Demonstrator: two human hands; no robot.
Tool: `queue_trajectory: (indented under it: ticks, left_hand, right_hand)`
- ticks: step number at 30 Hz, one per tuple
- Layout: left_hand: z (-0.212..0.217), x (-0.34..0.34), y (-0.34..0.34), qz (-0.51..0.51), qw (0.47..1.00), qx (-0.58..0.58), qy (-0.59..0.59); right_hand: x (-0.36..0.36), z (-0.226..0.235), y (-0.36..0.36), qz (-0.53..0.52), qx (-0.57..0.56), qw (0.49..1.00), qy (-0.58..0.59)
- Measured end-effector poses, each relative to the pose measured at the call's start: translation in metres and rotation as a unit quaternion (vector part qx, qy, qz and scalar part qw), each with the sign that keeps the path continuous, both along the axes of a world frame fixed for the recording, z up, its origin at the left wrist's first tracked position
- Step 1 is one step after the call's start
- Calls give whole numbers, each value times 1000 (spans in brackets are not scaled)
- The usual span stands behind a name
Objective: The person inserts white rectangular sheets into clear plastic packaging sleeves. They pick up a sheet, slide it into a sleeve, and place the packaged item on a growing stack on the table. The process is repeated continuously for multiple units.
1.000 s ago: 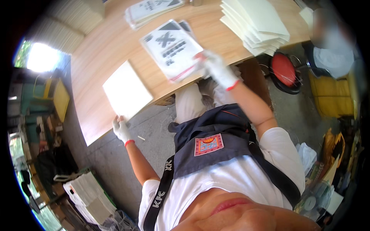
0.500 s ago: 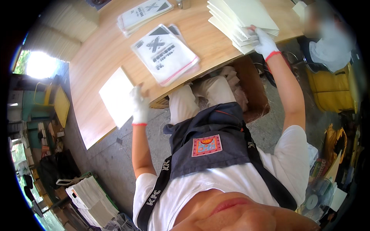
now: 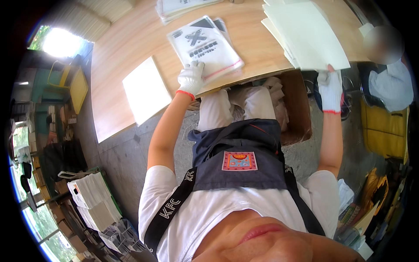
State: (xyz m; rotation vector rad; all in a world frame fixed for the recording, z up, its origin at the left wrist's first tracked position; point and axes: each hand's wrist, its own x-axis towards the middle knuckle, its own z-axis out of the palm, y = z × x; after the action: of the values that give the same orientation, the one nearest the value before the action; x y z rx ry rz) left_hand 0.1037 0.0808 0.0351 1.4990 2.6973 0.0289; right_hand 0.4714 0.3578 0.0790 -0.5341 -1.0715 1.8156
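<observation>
My left hand (image 3: 191, 77), in a white glove with a red cuff, rests its partly spread fingers on the near-left edge of a pile of clear printed plastic bags (image 3: 211, 54). Left of it, a white booklet (image 3: 146, 91) lies by itself near the table's front edge. On the right, my gloved right hand (image 3: 330, 89) pinches the near edge of a cream booklet (image 3: 307, 37), thumb on top. This booklet is uppermost on a fanned pile of similar ones, whose near end reaches the table edge.
More plastic bags (image 3: 183, 5) lie farther back on the wooden table (image 3: 113, 56). Tall paper stacks (image 3: 94, 15) stand at the far left. Beneath the table's front edge is a cardboard box (image 3: 299, 109). Another person (image 3: 390, 85) is at the right, by a yellow bin (image 3: 384, 131).
My left hand has left the white booklet and moved right onto the plastic bags. My right hand has come nearer to me, drawing the top cream booklet along.
</observation>
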Motion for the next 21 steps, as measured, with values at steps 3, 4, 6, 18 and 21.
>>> queue_trajectory:
  ticks: [3, 4, 6, 18, 21]
  left_hand:
    - [-11, -14, -7, 24, 999, 25, -28]
    - [-17, -19, -9, 30, 998, 39, -45]
    - [-28, -27, -19, 25, 989, 120, -77]
    - [-9, -33, -25, -70, 922, 297, -237]
    - [0, -31, -25, -100, 909, 333, -231]
  right_hand:
    - [-21, 23, -59, 10, -68, 995, -69]
    - [-24, 29, -80, 20, -91, 991, -97]
    - [-31, 15, -109, 85, -142, 978, -128]
    - [-53, -96, -183, 104, -345, 933, -6]
    - [-62, -92, -192, 87, -358, 930, 5]
